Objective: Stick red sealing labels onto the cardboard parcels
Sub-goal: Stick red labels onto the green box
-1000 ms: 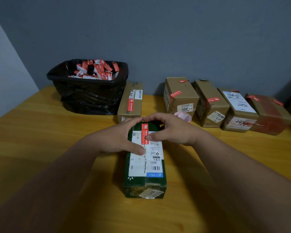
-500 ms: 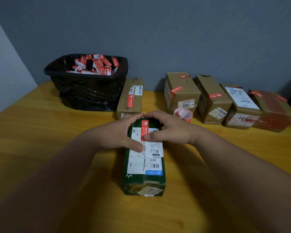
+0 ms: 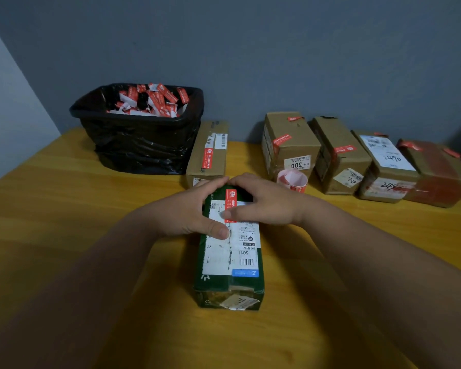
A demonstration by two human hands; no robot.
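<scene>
Red sealing label [image 3: 230, 202] is laid along the far top edge of a dark green parcel [image 3: 229, 265], partly over the white shipping label [image 3: 230, 249] that covers most of the parcel's top. The parcel lies lengthwise on the wooden table [image 3: 64, 209], in the middle and nearest the camera. Both hands are placed on its far end: the left hand [image 3: 183, 211] is curled over the left side with its thumb pressed onto the shipping label, and the right hand [image 3: 266, 202] is curled over the right side with its thumb pressed on the red label. The fingertips of the two hands meet at the far edge.

Just behind the right hand a roll of red labels [image 3: 292, 180] is seen. Behind the parcel a flat brown box [image 3: 208, 153] bears a red label, and to the right a row of four brown boxes [image 3: 357, 155] stands against the wall, each with red labels. At the far left a black-lined bin [image 3: 139, 139] is filled with red and white scraps.
</scene>
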